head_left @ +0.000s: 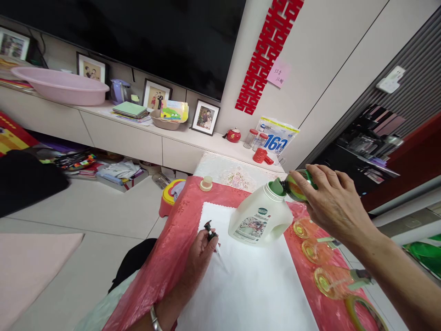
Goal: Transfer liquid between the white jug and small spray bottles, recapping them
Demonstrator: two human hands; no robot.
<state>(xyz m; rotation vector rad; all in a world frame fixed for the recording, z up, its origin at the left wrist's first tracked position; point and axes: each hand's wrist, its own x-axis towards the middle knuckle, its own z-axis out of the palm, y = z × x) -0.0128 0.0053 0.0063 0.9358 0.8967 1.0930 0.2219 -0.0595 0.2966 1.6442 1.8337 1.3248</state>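
Living-room scene: red plastic table cover [172, 248] with a white cloth [248, 285] on it, lower centre of the frame. Your right hand [330, 202], right of centre, has its fingers wrapped tight round a small green bottle [298, 186]. Bottle lies tipped almost flat, long axis running left-right, neck pointing left and touching the mouth of the white jug [260, 216]. Jug stands upright on the cloth at centre frame, lid off, green rim at the top; contents not visible. Its label has a round green logo and a picture, text too small to read. Your left hand [201, 250], lower centre, pinches a black pump head [210, 230] between fingertips, clear tube trailing down-right over the cloth. Beige cap [206, 184] sits alone at the table's far edge. Row of empty clear bottles [327, 278] lies on its side at lower right. Blue-white bag [277, 135] on the shelf behind reads "160". Pink sticky note [278, 73] on the wall, handwriting unreadable.
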